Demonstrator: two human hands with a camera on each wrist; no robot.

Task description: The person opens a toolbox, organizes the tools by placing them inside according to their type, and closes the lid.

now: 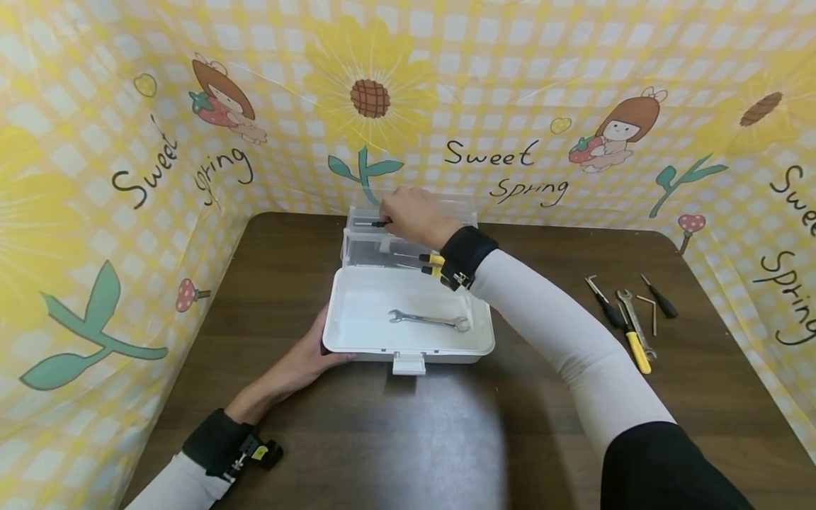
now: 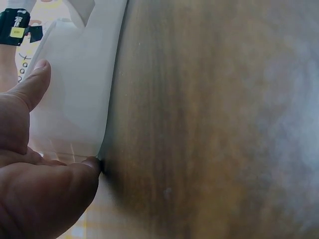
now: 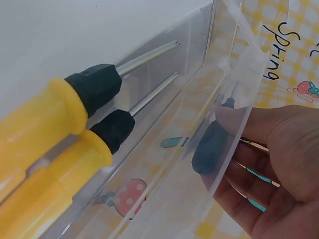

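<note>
A white toolbox (image 1: 357, 312) stands on the table with a wrench (image 1: 430, 321) lying in its main compartment. My left hand (image 1: 315, 348) grips the box's left front corner, thumb along the front wall. Behind it, clear tiered trays (image 1: 376, 248) are raised. My right hand (image 1: 416, 216) is at the rearmost tray, holding a small black-handled screwdriver (image 3: 210, 149). In the right wrist view, the thumb is at its handle behind the tray's clear wall, and other fingers are outside. Two screwdrivers with yellow-and-black handles (image 3: 47, 112) lie in the nearer tray.
On the right side of the table are a hook-tipped tool (image 1: 604, 301), a yellow-handled screwdriver (image 1: 637, 350), a wrench (image 1: 631, 315), a hex key (image 1: 653, 312) and a black screwdriver (image 1: 663, 299). A patterned yellow cloth (image 1: 510, 71) hangs around the table.
</note>
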